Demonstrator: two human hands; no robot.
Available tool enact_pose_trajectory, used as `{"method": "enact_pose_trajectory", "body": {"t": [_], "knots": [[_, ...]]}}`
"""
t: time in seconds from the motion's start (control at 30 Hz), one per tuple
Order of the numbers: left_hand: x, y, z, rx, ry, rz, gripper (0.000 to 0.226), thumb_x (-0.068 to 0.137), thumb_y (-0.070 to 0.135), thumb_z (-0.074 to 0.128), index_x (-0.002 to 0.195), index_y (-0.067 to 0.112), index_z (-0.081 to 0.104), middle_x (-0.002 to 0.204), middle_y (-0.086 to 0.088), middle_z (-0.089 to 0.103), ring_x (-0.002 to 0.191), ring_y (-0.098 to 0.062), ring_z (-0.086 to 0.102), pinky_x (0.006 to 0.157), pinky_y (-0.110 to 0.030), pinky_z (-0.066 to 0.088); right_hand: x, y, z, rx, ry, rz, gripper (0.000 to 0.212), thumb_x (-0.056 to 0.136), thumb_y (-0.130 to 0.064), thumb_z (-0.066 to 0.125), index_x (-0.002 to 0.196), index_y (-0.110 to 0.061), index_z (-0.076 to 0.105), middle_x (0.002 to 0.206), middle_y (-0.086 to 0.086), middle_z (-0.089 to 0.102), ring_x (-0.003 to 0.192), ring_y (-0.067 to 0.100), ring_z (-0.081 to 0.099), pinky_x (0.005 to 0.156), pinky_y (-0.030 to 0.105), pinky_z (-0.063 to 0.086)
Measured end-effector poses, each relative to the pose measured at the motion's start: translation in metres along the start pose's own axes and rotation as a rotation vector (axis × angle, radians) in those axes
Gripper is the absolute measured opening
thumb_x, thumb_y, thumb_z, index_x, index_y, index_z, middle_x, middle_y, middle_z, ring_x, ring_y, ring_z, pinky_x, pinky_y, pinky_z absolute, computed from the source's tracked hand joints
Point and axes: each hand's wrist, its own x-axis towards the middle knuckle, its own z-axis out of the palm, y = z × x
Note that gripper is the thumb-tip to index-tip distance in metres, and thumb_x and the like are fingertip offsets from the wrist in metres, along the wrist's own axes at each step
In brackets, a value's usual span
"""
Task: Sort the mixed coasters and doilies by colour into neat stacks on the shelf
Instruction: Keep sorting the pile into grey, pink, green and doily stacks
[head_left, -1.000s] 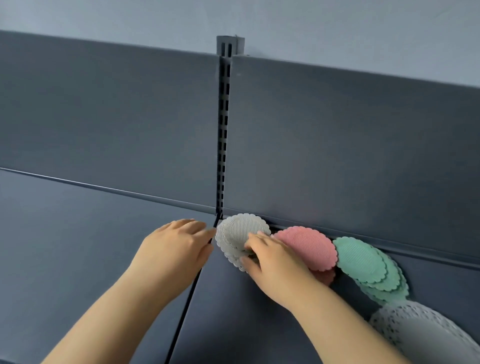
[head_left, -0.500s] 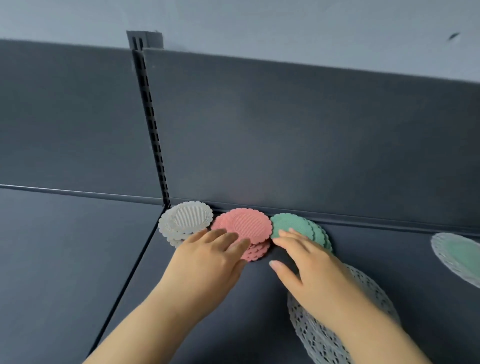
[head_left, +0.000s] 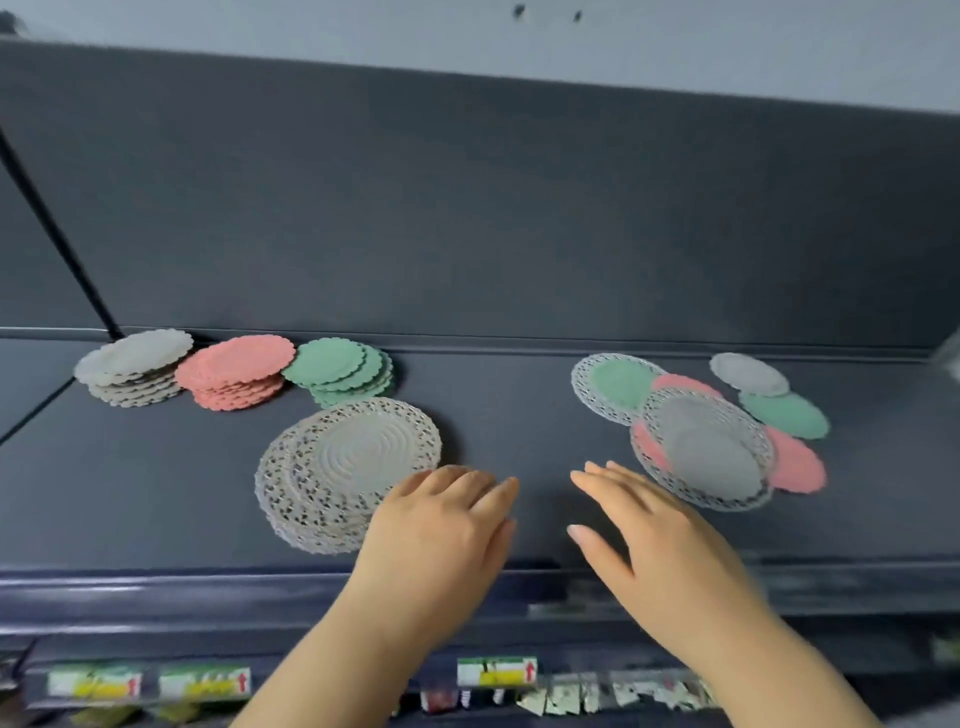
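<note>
Hovering flat over the shelf (head_left: 519, 415), the left hand (head_left: 441, 525) and right hand (head_left: 654, 535) hold nothing; sorted coaster stacks (head_left: 236, 371) sit back-left, the mixed pile (head_left: 706, 431) lies right.

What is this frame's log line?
left hand open | right hand open | grey scalloped coaster stack, pink stack, green stack sorted | mixed pile unsorted

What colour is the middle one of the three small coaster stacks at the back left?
Pink; the middle stack shows best in the head view.
</note>
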Motion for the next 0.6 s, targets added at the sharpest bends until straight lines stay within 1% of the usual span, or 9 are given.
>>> {"method": "enact_pose_trajectory", "body": {"t": [0.1, 0.17, 0.23, 0.33, 0.4, 0.47, 0.53, 0.6], "knots": [[0.002, 0.035, 0.009, -0.01, -0.014, 0.003, 0.034, 0.084, 0.033, 0.044, 0.103, 0.023, 0.07, 0.092, 0.008, 0.069, 0.084, -0.018, 0.066, 0.071, -0.031, 0.052, -0.023, 0.032, -0.007, 0.009, 0.027, -0.001, 0.054, 0.085, -0.055, 0.029, 0.126, -0.028, 0.051, 0.131, -0.013, 0.052, 0.124, 0.007, 0.046, 0.095, 0.02, 0.03], [0.002, 0.05, 0.012, -0.019, -0.021, -0.011, 0.034, 0.085, 0.033, 0.044, 0.102, 0.023, 0.071, 0.091, 0.008, 0.07, 0.084, -0.019, 0.067, 0.072, -0.031, 0.053, -0.033, 0.045, -0.01, 0.035, 0.017, -0.025, 0.049, 0.089, -0.053, 0.034, 0.131, -0.03, 0.045, 0.137, -0.017, 0.044, 0.13, 0.004, 0.038, 0.098, 0.016, 0.025], [0.004, 0.059, 0.016, -0.02, -0.022, -0.02, 0.034, 0.085, 0.034, 0.044, 0.102, 0.024, 0.071, 0.091, 0.009, 0.07, 0.084, -0.018, 0.067, 0.073, -0.031, 0.053, -0.037, 0.054, -0.012, 0.056, 0.015, -0.053, 0.045, 0.092, -0.047, 0.041, 0.134, -0.031, 0.041, 0.14, -0.017, 0.039, 0.131, 0.002, 0.033, 0.099, 0.014, 0.022], [0.008, 0.063, 0.021, -0.009, -0.016, -0.009, 0.033, 0.085, 0.035, 0.044, 0.101, 0.025, 0.071, 0.091, 0.01, 0.069, 0.081, -0.016, 0.067, 0.07, -0.03, 0.052, -0.036, 0.062, -0.014, 0.093, 0.023, -0.048, 0.047, 0.09, -0.046, 0.041, 0.136, -0.035, 0.036, 0.142, -0.02, 0.035, 0.132, -0.002, 0.029, 0.1, 0.011, 0.02], [0.014, 0.06, 0.022, -0.002, 0.001, -0.002, 0.033, 0.085, 0.035, 0.044, 0.1, 0.024, 0.071, 0.089, 0.01, 0.07, 0.078, -0.016, 0.067, 0.068, -0.029, 0.051, -0.033, 0.066, -0.013, 0.119, 0.04, -0.024, 0.047, 0.09, -0.047, 0.04, 0.136, -0.037, 0.034, 0.141, -0.023, 0.034, 0.13, -0.004, 0.03, 0.097, 0.009, 0.021], [0.019, 0.053, 0.021, -0.004, 0.016, -0.016, 0.034, 0.085, 0.036, 0.043, 0.1, 0.024, 0.071, 0.088, 0.01, 0.07, 0.076, -0.017, 0.067, 0.066, -0.029, 0.052, -0.028, 0.069, -0.013, 0.138, 0.053, 0.004, 0.046, 0.09, -0.047, 0.041, 0.135, -0.038, 0.036, 0.138, -0.023, 0.037, 0.125, -0.004, 0.036, 0.091, 0.006, 0.023], [0.025, 0.044, 0.021, -0.009, 0.028, -0.033, 0.035, 0.085, 0.037, 0.043, 0.102, 0.023, 0.071, 0.089, 0.01, 0.07, 0.076, -0.017, 0.067, 0.065, -0.029, 0.052, -0.021, 0.074, -0.015, 0.146, 0.072, 0.043, 0.044, 0.089, -0.046, 0.044, 0.133, -0.038, 0.039, 0.134, -0.022, 0.042, 0.119, -0.002, 0.042, 0.086, 0.008, 0.026], [0.032, 0.034, 0.022, -0.013, 0.036, -0.05, 0.036, 0.086, 0.038, 0.043, 0.103, 0.023, 0.07, 0.091, 0.01, 0.07, 0.078, -0.018, 0.067, 0.065, -0.029, 0.052, -0.015, 0.081, -0.018, 0.162, 0.083, 0.093, 0.043, 0.088, -0.044, 0.047, 0.13, -0.038, 0.043, 0.13, -0.02, 0.048, 0.116, 0.002, 0.046, 0.086, 0.013, 0.032]]}}
